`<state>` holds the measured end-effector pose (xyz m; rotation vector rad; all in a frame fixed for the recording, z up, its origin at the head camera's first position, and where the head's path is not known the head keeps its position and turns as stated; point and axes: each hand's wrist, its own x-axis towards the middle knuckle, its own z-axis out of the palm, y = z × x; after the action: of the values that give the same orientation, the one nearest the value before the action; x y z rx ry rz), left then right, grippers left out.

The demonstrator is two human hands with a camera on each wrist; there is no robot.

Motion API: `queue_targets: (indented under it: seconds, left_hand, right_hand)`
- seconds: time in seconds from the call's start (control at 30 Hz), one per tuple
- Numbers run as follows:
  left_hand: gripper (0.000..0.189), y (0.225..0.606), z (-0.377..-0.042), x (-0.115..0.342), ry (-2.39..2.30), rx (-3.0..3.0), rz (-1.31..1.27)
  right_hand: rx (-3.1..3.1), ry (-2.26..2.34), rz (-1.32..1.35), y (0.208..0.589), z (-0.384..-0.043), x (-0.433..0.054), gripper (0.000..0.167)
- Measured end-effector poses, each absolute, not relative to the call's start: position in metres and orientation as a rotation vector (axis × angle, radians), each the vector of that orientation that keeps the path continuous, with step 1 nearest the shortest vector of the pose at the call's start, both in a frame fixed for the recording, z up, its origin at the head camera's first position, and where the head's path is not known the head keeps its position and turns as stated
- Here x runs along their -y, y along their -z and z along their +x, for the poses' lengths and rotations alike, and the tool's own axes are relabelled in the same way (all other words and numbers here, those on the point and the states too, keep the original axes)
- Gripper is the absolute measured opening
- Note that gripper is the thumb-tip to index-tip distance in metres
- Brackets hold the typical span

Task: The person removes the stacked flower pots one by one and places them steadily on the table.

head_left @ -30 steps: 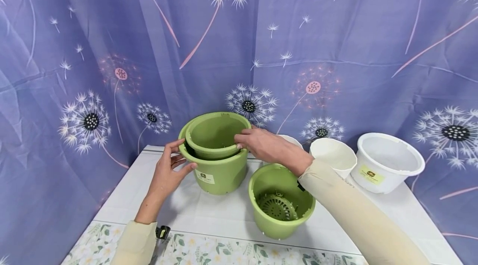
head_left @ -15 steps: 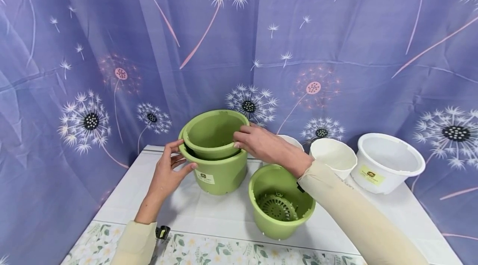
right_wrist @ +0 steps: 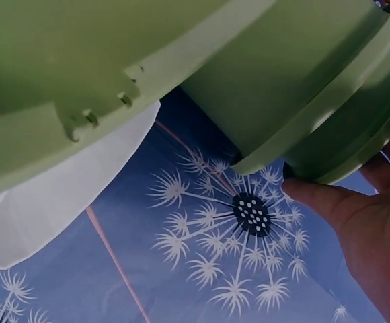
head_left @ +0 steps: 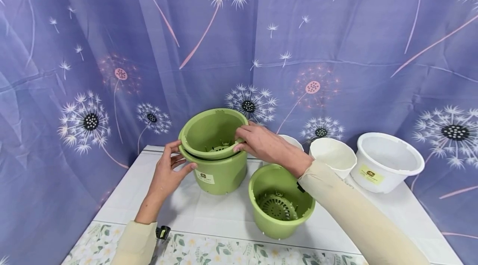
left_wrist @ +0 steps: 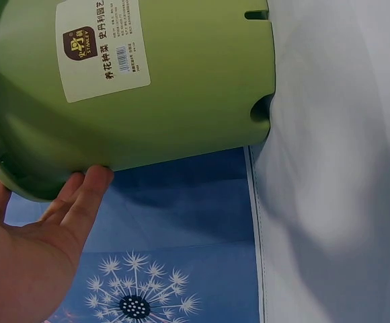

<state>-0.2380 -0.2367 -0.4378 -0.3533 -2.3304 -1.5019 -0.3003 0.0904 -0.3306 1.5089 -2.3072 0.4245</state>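
Observation:
My left hand [head_left: 168, 173] grips the rim of a green plastic flowerpot [head_left: 224, 180] at its left side, fingers at the outer wall and thumb near the front label. Inside this pot sits another green flowerpot [head_left: 209, 132], tilted, its rim standing above the outer one on the right. My right hand [head_left: 261, 142] pinches that inner pot's rim at the right. In the right wrist view the thumb of the right hand [right_wrist: 376, 229] presses the inner pot's rim [right_wrist: 346, 165]. The left wrist view shows the outer pot's label [left_wrist: 104, 50] and the left hand [left_wrist: 40, 256] along its rim.
A third green flowerpot [head_left: 280, 225] with a slotted bottom stands in front, under the right forearm. To the right are a white faceted pot [head_left: 332, 155], another white pot [head_left: 291, 140] partly hidden, and a larger white labelled pot [head_left: 388, 169]. A dandelion-print curtain [head_left: 209, 28] hangs behind.
The right hand has shifted the inner pot slightly left and tipped it toward me, so its slotted bottom shows now. The left hand and outer pot stay in place.

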Motion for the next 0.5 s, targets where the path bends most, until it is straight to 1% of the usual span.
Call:
queue_targets:
  seconds: [0.2,0.5]
  left_hand:
    - [0.08,0.4394,-0.2396,0.2373,1.505,2.331,-0.361]
    - [0.08,0.437,-0.2385,0.2372,1.516,2.344,-0.346]
  right_hand:
    - [2.348,-0.479,1.476,0.3301,-0.2988,-0.0912,0.026]
    - [2.348,-0.54,1.452,0.3266,-0.2982,-0.0933,0.024]
